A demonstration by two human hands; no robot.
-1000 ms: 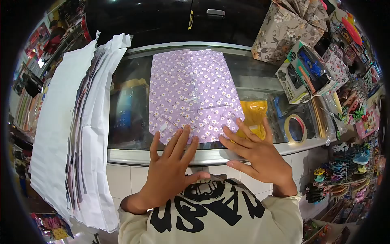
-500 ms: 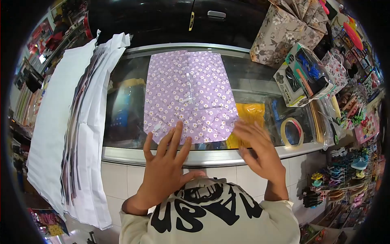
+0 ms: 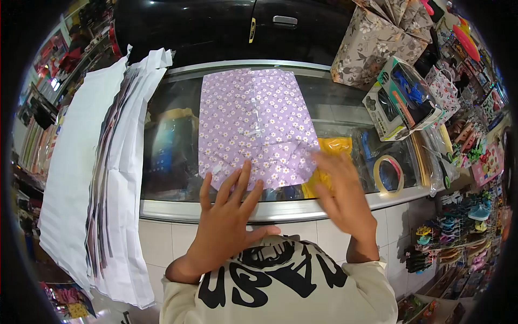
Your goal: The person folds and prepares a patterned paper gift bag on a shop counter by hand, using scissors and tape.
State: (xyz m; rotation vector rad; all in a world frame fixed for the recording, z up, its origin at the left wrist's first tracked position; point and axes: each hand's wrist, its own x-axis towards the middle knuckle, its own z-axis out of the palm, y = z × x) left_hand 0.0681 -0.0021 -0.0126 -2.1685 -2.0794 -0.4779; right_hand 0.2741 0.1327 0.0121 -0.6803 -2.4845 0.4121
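Note:
A lilac wrapping paper with white daisies point(image 3: 253, 116), folded flat, lies on the glass counter, a strip of clear tape running down its middle. Along its near edge my left hand point(image 3: 229, 208) rests with fingers spread, the fingertips on the paper. My right hand point(image 3: 342, 194) is at the paper's near right corner, fingers stretched and slightly blurred, with the thumb apart from them. A yellow packet point(image 3: 335, 146) shows behind the right fingers, and a roll of tape point(image 3: 388, 175) stands on the right.
Large white paper sheets point(image 3: 81, 178) hang over the counter's left side. On the right are a boxed toy point(image 3: 404, 100), a floral paper bag point(image 3: 372, 48) and green-handled scissors point(image 3: 445, 171). A metal edge point(image 3: 280, 209) borders the counter in front.
The right hand has shifted slightly and its fingers are more blurred. The left hand keeps its place on the paper's near edge. The whole view has moved a little.

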